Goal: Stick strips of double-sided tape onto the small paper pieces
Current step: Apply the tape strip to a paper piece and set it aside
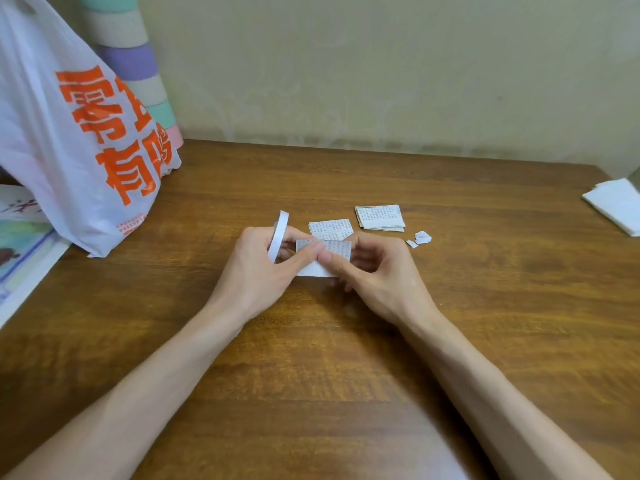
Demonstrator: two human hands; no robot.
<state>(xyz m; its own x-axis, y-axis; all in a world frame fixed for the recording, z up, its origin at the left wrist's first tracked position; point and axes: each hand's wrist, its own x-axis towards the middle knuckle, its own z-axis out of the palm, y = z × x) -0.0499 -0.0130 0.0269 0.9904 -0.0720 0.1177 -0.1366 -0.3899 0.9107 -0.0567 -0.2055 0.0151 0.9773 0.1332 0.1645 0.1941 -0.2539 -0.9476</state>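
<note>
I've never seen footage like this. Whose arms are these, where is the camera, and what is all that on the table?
There is no machine here. These are a person's two bare arms, filmed by one wide-angle camera worn on the head and looking down. The left hand holds a white tape roll, and its thumb presses on a small printed paper piece, which the right hand pinches from the other side. On the wooden table, behind the hands, lie one more printed piece, a small stack of them and some torn white scraps. A white plastic bag with orange lettering stands at the left.
</note>
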